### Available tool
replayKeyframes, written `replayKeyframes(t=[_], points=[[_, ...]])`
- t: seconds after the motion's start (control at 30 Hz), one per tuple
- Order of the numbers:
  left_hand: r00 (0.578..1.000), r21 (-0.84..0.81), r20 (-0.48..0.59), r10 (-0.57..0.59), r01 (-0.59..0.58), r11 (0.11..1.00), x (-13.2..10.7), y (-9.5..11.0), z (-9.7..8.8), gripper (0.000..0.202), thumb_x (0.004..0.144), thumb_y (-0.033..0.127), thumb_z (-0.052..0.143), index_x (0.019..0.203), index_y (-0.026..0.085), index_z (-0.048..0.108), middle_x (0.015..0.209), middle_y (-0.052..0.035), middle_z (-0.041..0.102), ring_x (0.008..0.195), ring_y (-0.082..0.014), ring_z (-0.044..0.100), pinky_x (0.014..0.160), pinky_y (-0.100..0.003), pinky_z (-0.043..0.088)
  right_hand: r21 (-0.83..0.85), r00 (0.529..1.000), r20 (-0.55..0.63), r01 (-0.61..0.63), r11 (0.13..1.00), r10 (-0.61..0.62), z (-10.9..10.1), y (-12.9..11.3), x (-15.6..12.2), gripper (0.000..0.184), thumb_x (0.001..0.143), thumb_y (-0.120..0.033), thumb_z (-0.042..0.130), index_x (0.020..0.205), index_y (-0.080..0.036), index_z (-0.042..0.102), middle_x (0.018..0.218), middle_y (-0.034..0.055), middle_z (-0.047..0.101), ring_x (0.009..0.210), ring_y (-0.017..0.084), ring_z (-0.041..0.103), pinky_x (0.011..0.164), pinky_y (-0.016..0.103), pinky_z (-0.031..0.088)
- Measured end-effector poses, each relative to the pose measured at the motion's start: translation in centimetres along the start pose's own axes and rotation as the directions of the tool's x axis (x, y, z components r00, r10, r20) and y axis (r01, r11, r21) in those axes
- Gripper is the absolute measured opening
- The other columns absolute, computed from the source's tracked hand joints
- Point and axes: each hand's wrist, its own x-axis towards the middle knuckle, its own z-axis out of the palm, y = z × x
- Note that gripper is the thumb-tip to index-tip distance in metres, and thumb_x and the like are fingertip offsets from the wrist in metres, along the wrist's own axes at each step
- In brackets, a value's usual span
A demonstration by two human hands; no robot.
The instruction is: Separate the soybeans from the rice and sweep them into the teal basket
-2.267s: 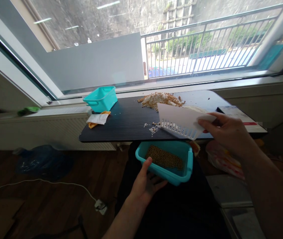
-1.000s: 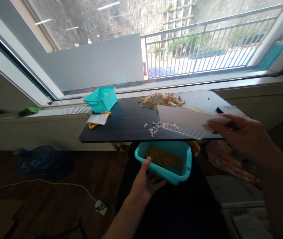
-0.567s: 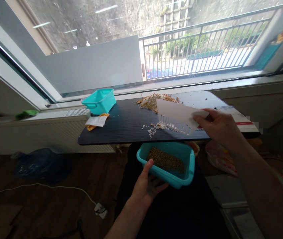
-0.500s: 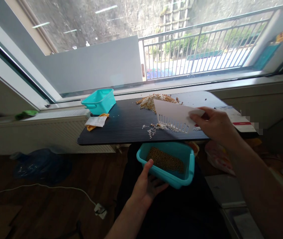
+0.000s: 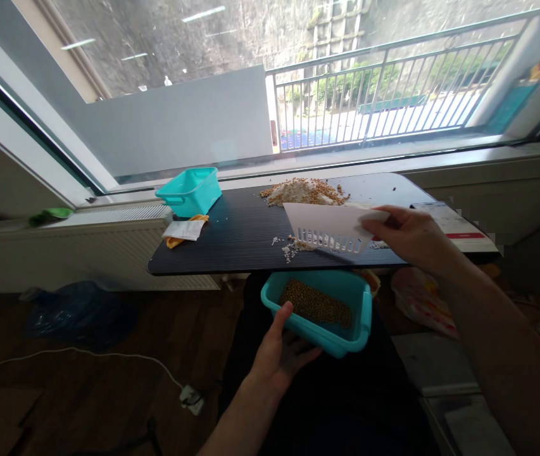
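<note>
My left hand (image 5: 276, 351) grips the near left side of a teal tub (image 5: 362, 313) holding brown beans (image 5: 314, 304), just below the front edge of the black table (image 5: 236, 234). My right hand (image 5: 405, 234) pinches the right end of a white slotted scraper (image 5: 324, 221), tilted low over the table, its slotted edge near a few loose white grains (image 5: 291, 250). Behind it lies a heap of mixed grains and beans (image 5: 305, 190).
A second teal tub (image 5: 191, 190) stands at the table's back left, with a white and orange packet (image 5: 184, 229) beside it. A printed sheet (image 5: 450, 221) lies at the table's right end. A blue bag (image 5: 80, 310) and a white cable (image 5: 108, 354) are on the floor.
My right hand has brought the scraper left and tipped it lower and flatter over the table. My left hand and the tub of beans have stayed put.
</note>
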Motion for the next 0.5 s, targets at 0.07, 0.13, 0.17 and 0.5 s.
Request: replayKeyframes(t=[0.07,0.13,0.17,0.5], points=[[1.0,0.005,-0.01,0.002,-0.002,1.0,0.0,0.0,0.0,0.057,0.084,0.047,0.061,0.131,0.018,0.05,0.129,-0.0171,0.057,0.113,-0.0345,0.06,0.089,-0.049,0.054,-0.007,1.0,-0.002,0.01,1.0,-0.01,-0.2,0.0,-0.2,0.027,0.072,-0.044,0.064,0.083,-0.02,0.072,0.057,-0.0013,0.062,0.054,0.013,0.053,0.049,0.026,0.037],[1.0,0.008,-0.013,0.007,-0.007,1.0,0.0,0.0,0.1,0.058,0.083,0.047,0.062,0.132,0.019,0.05,0.128,-0.017,0.057,0.11,-0.0337,0.061,0.088,-0.048,0.054,-0.007,1.0,0.006,0.024,1.0,-0.024,-0.4,-0.2,-0.4,0.029,0.072,-0.046,0.063,0.082,-0.02,0.072,0.059,-0.0013,0.063,0.054,0.013,0.052,0.049,0.026,0.038],[1.0,0.01,-0.012,0.006,-0.006,1.0,0.0,0.0,0.1,0.058,0.083,0.048,0.063,0.131,0.018,0.05,0.128,-0.0171,0.058,0.109,-0.0332,0.062,0.088,-0.048,0.054,-0.002,1.0,0.011,0.028,1.0,-0.028,-0.5,-0.3,-0.5,0.031,0.071,-0.048,0.062,0.081,-0.02,0.071,0.059,-0.0013,0.063,0.055,0.013,0.052,0.05,0.026,0.039],[1.0,0.021,0.002,0.002,-0.002,1.0,0.1,-0.1,0.2,0.058,0.083,0.049,0.062,0.131,0.019,0.05,0.124,-0.0166,0.06,0.1,-0.0302,0.064,0.084,-0.046,0.056,-0.019,0.999,-0.02,-0.033,0.999,0.033,-1.9,-1.0,-2.1,0.039,0.067,-0.052,0.063,0.085,-0.018,0.071,0.067,0.0023,0.066,0.064,0.017,0.056,0.063,0.032,0.045]])
